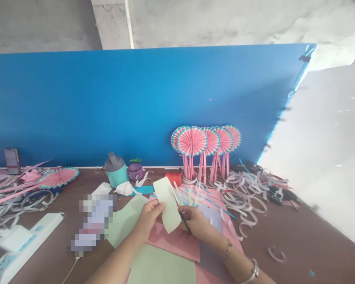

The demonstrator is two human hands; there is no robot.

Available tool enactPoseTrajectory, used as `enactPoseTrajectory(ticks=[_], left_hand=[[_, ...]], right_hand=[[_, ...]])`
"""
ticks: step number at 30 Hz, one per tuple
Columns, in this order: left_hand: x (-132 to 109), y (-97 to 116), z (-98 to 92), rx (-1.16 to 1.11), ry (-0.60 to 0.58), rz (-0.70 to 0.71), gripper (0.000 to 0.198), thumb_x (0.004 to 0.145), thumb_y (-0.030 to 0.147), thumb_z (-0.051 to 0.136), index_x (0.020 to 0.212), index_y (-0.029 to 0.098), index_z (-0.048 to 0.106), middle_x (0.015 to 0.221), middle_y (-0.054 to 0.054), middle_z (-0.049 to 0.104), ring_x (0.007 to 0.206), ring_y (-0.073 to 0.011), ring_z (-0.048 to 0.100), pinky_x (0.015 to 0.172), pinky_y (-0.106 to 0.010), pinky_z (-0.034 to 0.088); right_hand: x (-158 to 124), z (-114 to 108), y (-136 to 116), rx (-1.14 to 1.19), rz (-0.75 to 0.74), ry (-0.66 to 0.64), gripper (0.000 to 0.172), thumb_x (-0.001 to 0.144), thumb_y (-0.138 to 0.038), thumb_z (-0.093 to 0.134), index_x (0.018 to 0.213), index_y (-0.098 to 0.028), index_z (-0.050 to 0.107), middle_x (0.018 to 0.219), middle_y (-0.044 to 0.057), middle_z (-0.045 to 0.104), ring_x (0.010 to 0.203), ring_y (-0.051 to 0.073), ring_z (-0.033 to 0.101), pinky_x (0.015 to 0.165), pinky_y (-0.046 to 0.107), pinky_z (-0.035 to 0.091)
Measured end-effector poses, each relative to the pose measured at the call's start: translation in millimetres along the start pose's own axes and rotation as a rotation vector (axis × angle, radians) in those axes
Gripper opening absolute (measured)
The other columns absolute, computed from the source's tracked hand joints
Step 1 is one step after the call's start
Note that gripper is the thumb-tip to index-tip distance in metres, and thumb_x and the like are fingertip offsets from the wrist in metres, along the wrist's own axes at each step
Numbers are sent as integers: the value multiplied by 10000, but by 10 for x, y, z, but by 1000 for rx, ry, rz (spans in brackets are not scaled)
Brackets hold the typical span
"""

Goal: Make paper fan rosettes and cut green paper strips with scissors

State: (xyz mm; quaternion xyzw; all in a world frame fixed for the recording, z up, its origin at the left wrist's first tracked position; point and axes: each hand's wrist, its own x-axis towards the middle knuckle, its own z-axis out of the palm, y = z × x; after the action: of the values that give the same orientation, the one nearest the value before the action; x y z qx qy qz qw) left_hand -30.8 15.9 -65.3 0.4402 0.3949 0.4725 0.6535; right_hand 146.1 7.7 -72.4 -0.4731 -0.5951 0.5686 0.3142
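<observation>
Between thumb and fingers, my left hand (153,212) pinches a pale green sheet of paper (167,199), held up above the table. A pair of scissors (185,223) is in my right hand (195,220), its blades along the right edge of that sheet. Narrow strips of cut paper (191,196) lie just beyond my right hand. Under both hands are pink paper (177,244), a light green sheet (162,266) and a lilac sheet (210,219), overlapping on the table.
Pink pleated paper rosettes (192,141) stand at the back by a blue partition (106,106). Curled paper strips (242,197) pile up to the right. Leftward are a teal cup (116,173), a purple pot (135,171), a blurred-out object (94,225) and a power strip (32,246).
</observation>
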Motion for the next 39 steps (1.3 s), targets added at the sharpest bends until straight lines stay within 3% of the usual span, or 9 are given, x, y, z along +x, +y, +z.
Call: enactPoseTrajectory(ticks=[10,20,29,39], left_hand=[[-6,1,7,-15,2,2,457,643,465,728,910,96,701,803,-124,730,764,-264,669,621,-300,488],[4,-18,-13,-18,-2,-2,426,665,434,719,934,103,702,785,-114,729,691,-242,664,612,-301,479],[-21,18,23,19,-24,-1,441,642,458,724,908,107,705,764,-100,725,706,-240,660,621,-290,472],[-37,6,35,72,-97,16,449,652,463,718,944,123,693,711,-76,719,647,-219,649,617,-281,463]], right_hand=[[-21,6,-30,-7,85,39,217,587,-215,573,800,-179,553,482,-66,528,368,84,459,351,177,325],[-8,14,-47,5,104,71,170,555,-159,497,720,-181,531,423,-83,501,321,81,451,337,174,319],[14,1,21,-16,31,28,192,588,-185,573,775,-186,532,474,-75,518,358,84,481,361,177,348],[36,15,6,1,63,76,206,662,-322,581,798,-179,522,481,-56,547,372,102,512,391,202,387]])
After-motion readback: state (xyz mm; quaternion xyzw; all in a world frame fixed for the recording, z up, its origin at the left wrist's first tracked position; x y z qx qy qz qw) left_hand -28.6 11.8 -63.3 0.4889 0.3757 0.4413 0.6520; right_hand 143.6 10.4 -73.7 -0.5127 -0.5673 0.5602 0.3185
